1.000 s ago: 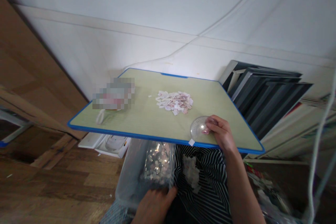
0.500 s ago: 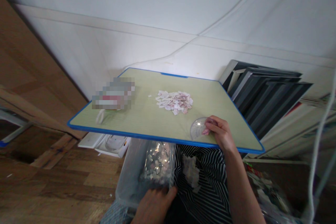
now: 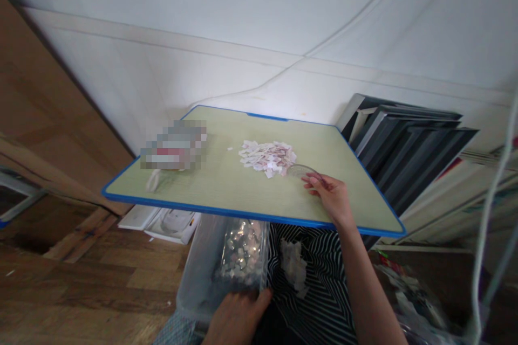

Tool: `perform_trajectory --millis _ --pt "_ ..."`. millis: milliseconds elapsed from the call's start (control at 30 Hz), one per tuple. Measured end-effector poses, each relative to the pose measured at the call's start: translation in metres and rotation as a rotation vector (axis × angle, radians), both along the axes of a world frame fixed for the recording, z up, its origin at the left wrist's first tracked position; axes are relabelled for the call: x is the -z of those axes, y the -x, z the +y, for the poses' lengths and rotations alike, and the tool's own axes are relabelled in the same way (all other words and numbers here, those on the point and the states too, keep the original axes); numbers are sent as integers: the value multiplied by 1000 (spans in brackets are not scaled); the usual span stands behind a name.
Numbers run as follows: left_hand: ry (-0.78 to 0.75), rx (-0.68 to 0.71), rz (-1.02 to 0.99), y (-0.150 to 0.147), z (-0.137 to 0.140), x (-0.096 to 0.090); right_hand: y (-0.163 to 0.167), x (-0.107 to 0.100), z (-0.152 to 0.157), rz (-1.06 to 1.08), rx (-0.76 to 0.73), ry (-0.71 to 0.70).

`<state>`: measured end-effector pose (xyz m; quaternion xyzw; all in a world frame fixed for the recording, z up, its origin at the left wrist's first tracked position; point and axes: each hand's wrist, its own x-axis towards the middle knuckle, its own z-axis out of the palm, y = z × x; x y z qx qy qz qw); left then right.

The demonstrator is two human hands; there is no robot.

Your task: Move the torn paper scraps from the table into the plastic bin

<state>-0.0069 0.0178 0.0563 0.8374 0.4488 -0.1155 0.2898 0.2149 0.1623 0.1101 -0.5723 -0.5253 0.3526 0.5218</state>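
My right hand (image 3: 329, 194) rests over the green, blue-edged table (image 3: 226, 188), with its fingers on a small clear round lid (image 3: 301, 171). The lid lies next to a heap of small pink and white paper pieces (image 3: 267, 157) in the middle of the table. Below the table's front edge, my left hand (image 3: 237, 318) grips the near rim of a clear plastic bin (image 3: 202, 275). A clear bag of small pieces (image 3: 243, 253) lies in the bin. More paper pieces (image 3: 293, 269) lie on my striped lap.
A blurred-out object (image 3: 174, 145) sits at the table's left side with a white loop (image 3: 154, 179) beside it. Dark folded frames (image 3: 404, 145) lean against the wall on the right. A white cord (image 3: 491, 194) hangs at far right. The floor (image 3: 81, 280) is wooden, and white flat items (image 3: 165, 222) lie under the table.
My right hand has slid the clear lid away from the table's front edge toward the heap of paper pieces. My left hand has stayed on the bin.
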Motion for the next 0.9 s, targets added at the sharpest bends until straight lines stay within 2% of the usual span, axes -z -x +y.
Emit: perform_trajectory --millis 267,433,600,767,900 --pt "36 31 -13 2 4 3 -1 1 -1 3 0 -61" --pt "12 8 4 1 2 3 1 0 -1 -57 -98 -59" --pt "-11 -17 -6 0 0 5 2 -2 -3 -63 -77 -78" --pt "20 16 -11 0 3 5 2 -4 -4 -73 -162 -67" --pt "-10 -9 -6 0 1 5 3 -4 -5 -82 -136 -91"
